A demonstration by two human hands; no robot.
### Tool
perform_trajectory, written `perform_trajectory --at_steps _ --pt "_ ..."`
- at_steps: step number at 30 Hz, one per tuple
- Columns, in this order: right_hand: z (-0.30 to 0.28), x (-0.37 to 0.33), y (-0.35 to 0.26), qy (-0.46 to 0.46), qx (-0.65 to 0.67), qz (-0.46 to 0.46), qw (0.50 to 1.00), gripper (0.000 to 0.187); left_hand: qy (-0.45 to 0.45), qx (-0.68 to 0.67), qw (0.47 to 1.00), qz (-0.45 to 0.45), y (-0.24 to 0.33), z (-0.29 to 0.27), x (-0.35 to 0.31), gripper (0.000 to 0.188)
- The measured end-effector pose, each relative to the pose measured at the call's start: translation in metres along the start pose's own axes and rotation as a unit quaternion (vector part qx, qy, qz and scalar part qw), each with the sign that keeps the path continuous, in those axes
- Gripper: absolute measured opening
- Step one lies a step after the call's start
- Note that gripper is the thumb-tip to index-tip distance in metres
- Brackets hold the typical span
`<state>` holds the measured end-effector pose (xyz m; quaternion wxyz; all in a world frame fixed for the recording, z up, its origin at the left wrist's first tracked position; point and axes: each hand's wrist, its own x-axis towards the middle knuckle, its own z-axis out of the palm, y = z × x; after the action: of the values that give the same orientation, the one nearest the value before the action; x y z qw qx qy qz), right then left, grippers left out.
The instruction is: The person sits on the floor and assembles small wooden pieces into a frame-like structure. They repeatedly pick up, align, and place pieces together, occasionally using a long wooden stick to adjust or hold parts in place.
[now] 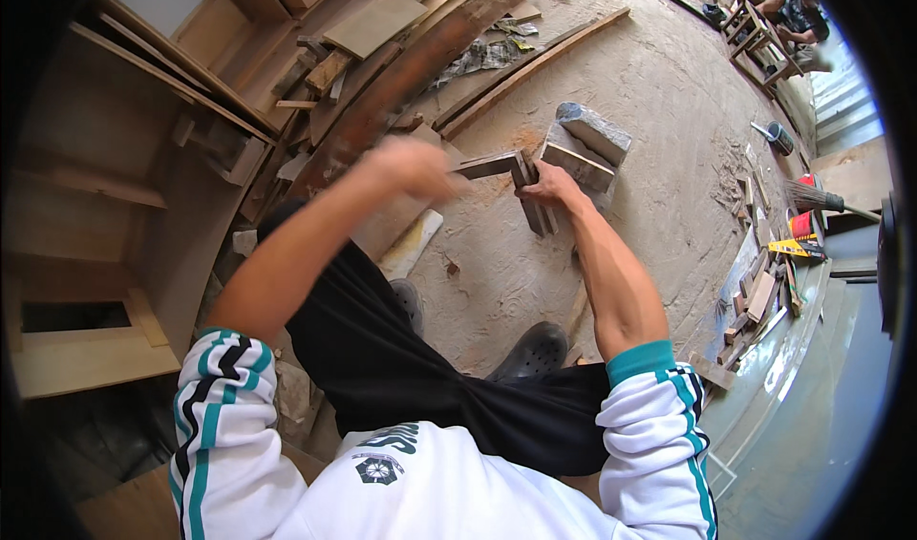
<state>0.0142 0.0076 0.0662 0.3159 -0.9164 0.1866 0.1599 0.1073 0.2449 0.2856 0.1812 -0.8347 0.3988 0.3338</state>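
My right hand [552, 185] grips the upper end of some narrow dark wooden strips [537, 217], which stand close together just above the ground. My left hand [413, 169] is smeared by motion, to the left of the strips. Its fingers cannot be made out, nor whether anything is in them. Between the two hands a short wooden piece [485, 166] meets the strips at an angle. Right beyond my right hand lie a grey block [594, 131] and a flat board [578, 166] leaning against a second block.
Long planks [535, 72] and scrap boards [377, 24] lie at the far left, beside wooden cabinets [86, 168]. At the right are a wood offcut pile [759, 296], a yellow-handled saw [798, 248], a broom [817, 196] and a can [780, 139]. Another person [798, 20] sits far right.
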Motion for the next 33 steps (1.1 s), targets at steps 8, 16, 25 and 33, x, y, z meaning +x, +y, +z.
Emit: perform_trajectory --at_steps 8,16,25,33 --pt "0.027 -0.016 0.001 0.043 0.044 0.063 0.996 0.063 -0.299 -0.045 0.953 0.023 0.006 0.145 0.006 0.087" --pt "0.043 -0.018 -0.065 0.108 0.136 -0.059 0.983 0.056 0.157 0.063 0.957 -0.234 -0.115 0.095 0.028 0.063" --pt "0.047 -0.006 -0.053 0.155 0.131 -0.055 0.978 0.059 -0.289 -0.058 0.955 0.024 -0.029 0.128 -0.034 0.081" --pt "0.044 -0.022 -0.065 0.155 0.174 -0.021 0.972 0.056 0.125 -0.185 0.975 0.007 -0.050 0.092 0.086 0.091"
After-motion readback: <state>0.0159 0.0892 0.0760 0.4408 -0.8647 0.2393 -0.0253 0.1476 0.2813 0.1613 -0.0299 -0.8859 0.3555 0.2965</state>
